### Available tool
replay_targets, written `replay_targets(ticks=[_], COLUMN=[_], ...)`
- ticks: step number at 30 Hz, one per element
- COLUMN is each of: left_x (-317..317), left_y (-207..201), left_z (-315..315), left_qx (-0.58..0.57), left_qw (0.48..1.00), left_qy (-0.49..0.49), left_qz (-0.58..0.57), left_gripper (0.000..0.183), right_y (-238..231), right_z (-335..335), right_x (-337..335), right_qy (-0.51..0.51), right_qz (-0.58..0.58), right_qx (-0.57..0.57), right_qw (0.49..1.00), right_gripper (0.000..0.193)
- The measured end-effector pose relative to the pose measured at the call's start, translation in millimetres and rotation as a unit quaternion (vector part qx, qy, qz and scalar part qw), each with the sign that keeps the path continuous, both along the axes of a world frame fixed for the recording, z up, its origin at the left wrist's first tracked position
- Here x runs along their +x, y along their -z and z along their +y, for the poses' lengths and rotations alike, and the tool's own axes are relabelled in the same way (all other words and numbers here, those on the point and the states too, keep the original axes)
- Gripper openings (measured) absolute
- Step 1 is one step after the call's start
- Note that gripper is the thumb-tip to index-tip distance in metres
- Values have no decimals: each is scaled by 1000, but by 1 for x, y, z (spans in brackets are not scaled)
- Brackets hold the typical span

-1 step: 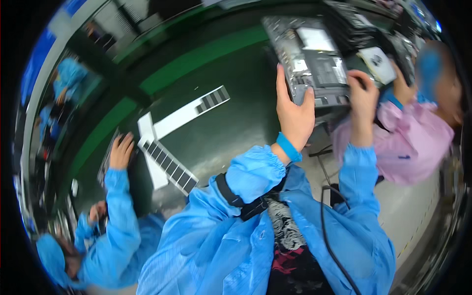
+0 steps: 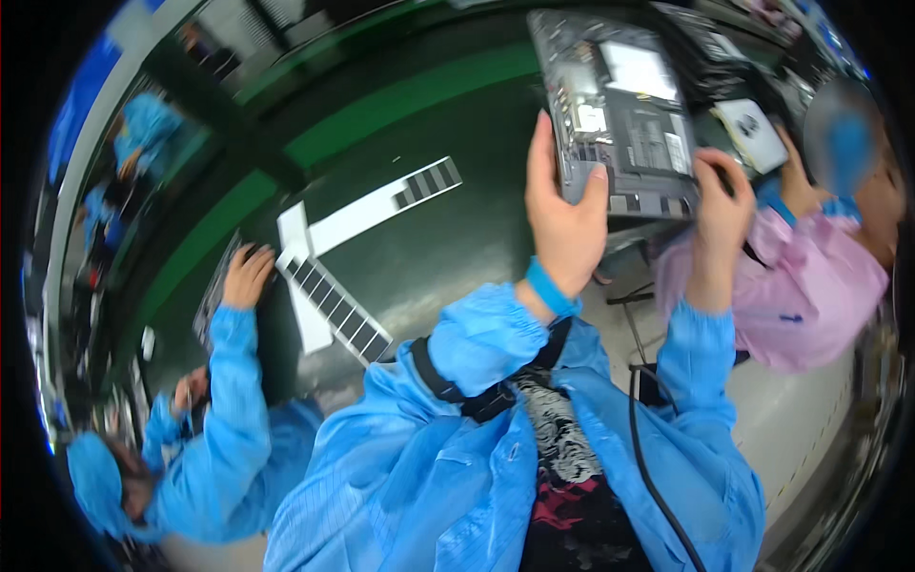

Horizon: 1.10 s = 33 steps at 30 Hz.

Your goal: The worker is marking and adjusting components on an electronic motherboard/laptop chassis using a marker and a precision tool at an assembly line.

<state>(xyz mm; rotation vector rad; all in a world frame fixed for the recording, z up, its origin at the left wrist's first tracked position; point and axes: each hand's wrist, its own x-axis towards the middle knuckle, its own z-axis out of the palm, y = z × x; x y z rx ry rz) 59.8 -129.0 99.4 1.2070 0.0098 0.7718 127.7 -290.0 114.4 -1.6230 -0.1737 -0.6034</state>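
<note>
An opened flat electronic device (image 2: 610, 105), perhaps a tablet or laptop shell, shows its circuit parts, a dark battery and a bright silvery patch. It is held up over the bench, tilted. My left hand (image 2: 569, 214) grips its lower left edge, thumb on the front face and fingers partly behind. At the lower right corner is my right hand (image 2: 722, 200), its fingers curled and thumb close to them. Whether anything small sits in that pinch cannot be made out. A blue band (image 2: 550, 288) circles my left wrist.
White strips with dark rectangles (image 2: 334, 303) lie crossed on the dark green bench (image 2: 381, 257). At left, a co-worker in blue (image 2: 219, 458) touches a dark panel. On the right, a co-worker in pink (image 2: 782, 276) holds a white piece (image 2: 753, 133) beside stacked dark parts (image 2: 696, 57).
The view has shifted slightly. The device appears a little larger and farther right, still in my left hand. My right hand has stayed at its lower right corner.
</note>
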Motion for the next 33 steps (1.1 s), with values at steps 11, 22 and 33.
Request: replay_targets(ticks=[11,22,33], left_x=[-153,-207,-234], left_y=[21,91,85], left_z=[238,237,279], left_qx=[-112,552,566], left_qw=[954,659,714], left_qy=[198,-218,-66], left_qz=[196,462,408], left_gripper=[52,67,58], right_y=[69,140,115], right_z=[104,137,124], right_x=[-53,-67,-54], right_qy=[-393,-204,-169], right_qz=[164,117,115], right_qx=[159,81,-176], right_qw=[891,969,963], right_gripper=[30,14,37])
